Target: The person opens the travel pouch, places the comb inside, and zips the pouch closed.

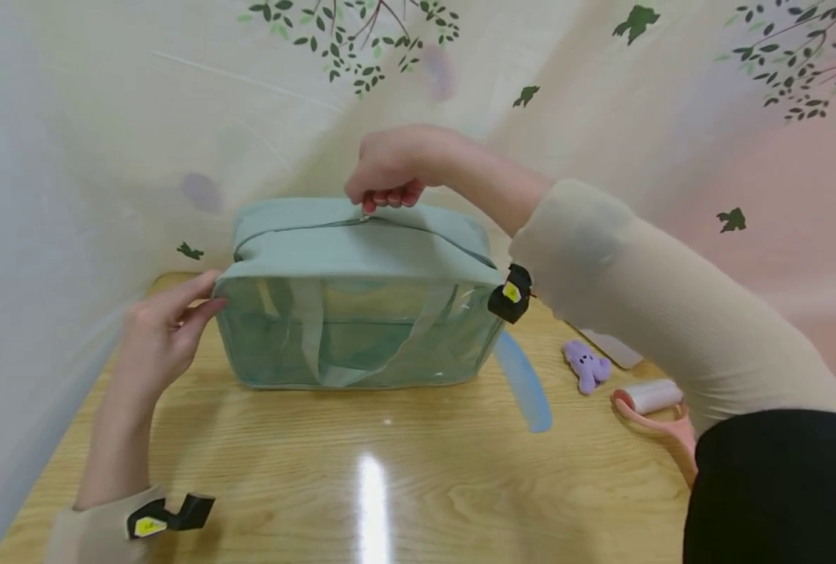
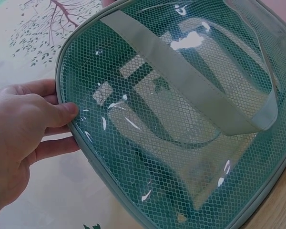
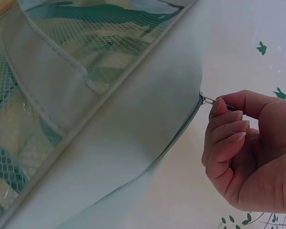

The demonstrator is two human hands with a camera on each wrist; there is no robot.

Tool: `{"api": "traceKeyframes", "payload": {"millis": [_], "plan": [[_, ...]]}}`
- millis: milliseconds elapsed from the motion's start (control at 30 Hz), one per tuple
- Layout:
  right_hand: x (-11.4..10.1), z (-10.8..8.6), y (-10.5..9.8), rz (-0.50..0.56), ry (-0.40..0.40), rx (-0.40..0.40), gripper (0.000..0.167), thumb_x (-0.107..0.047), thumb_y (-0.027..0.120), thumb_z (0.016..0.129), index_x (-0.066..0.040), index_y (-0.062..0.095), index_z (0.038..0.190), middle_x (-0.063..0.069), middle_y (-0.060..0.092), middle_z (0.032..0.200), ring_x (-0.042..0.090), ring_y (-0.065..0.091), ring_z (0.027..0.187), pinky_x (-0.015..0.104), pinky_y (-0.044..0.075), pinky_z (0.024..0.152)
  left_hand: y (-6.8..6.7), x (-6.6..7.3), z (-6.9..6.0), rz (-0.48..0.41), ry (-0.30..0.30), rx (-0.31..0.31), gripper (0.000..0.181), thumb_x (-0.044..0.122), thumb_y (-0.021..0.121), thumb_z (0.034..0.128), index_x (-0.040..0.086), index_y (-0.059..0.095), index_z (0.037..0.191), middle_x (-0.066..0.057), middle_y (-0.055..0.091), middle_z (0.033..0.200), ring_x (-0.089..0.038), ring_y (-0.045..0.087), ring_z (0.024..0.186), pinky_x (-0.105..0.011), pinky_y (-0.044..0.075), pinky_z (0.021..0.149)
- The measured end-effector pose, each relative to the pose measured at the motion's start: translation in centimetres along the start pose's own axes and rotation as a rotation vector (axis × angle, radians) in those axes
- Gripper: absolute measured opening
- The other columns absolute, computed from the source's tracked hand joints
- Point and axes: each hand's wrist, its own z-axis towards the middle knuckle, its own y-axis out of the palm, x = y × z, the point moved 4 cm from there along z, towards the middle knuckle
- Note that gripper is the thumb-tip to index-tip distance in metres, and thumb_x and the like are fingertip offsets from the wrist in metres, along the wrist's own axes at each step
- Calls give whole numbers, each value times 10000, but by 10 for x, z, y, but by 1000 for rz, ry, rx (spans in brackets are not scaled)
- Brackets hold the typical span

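A pale green bag [image 1: 361, 258] with see-through mesh sides and a strap handle stands upright on the wooden table. My left hand [image 1: 160, 337] grips its left edge, thumb on the front face in the left wrist view, where the hand [image 2: 28, 129] shows at the bag's rim. Above the bag's top, my right hand [image 1: 396, 168] pinches the zipper pull. The right wrist view shows that hand [image 3: 252, 152] with curled fingers on the metal pull [image 3: 209, 100], the zipper line [image 3: 167, 148] running along the bag's top.
Right of the bag lie a blue translucent strip [image 1: 525, 384], a small purple toy [image 1: 587, 366], a white roll [image 1: 649, 396] and a pink-handled item [image 1: 671, 431]. A pale-edged flat object [image 1: 615, 348] is partly behind my right sleeve. A patterned cloth [image 1: 284, 117] hangs behind.
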Motion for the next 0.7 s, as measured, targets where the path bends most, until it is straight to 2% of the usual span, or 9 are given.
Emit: {"api": "traceKeyframes", "payload": {"millis": [100, 167, 333, 400, 500, 667, 700], "plan": [[-4, 0, 1, 35, -18, 37, 285, -156, 476, 935, -119, 595, 678, -72, 452, 541, 77, 378, 504, 185, 357, 494, 0, 1, 2, 1, -3, -8, 513, -242, 733, 774, 33, 765, 1206, -89, 785, 1086, 218, 603, 1019, 22, 443, 711], [-9, 2, 2, 47, -35, 50, 294, -146, 472, 931, -113, 605, 671, -70, 456, 534, 79, 372, 493, 191, 357, 487, 0, 2, 2, 3, -11, -12, 500, -233, 729, 788, 36, 763, 1208, -59, 784, 1094, 218, 601, 1018, 22, 443, 711], [-27, 7, 5, 67, -69, 62, 306, -130, 468, 935, -101, 624, 674, -60, 467, 526, 94, 365, 477, 207, 341, 469, -1, 1, 2, -5, -46, -29, 444, -214, 714, 825, 11, 754, 1205, 201, 710, 1157, 223, 595, 1036, 31, 459, 748], [-34, 10, 7, 72, -78, 64, 307, -123, 464, 932, -100, 631, 676, -58, 464, 519, 99, 364, 468, 208, 332, 460, -2, 1, 1, -8, -54, -33, 439, -213, 711, 829, 3, 750, 1209, 245, 682, 1166, 225, 594, 1039, 31, 456, 744], [-42, 13, 8, 71, -93, 66, 307, -114, 455, 923, -101, 637, 677, -56, 451, 506, 108, 360, 461, 214, 320, 456, -1, 0, 1, 7, -53, -37, 452, -208, 714, 829, 3, 743, 1227, 170, 714, 1167, 238, 581, 1045, 33, 444, 736], [-55, 16, 11, 41, -112, 77, 298, -126, 434, 908, -112, 625, 679, -57, 460, 513, 112, 350, 462, 218, 320, 465, 0, 1, 3, 39, -41, -40, 473, -203, 721, 824, 8, 735, 1247, -133, 775, 1112, 266, 554, 1052, 37, 425, 727], [-59, 17, 12, 37, -109, 81, 298, -128, 431, 909, -114, 619, 678, -56, 474, 523, 114, 350, 459, 220, 322, 465, 0, 1, 4, 38, -42, -39, 471, -204, 722, 823, 6, 736, 1244, -142, 775, 1104, 267, 555, 1049, 37, 423, 724]]}}
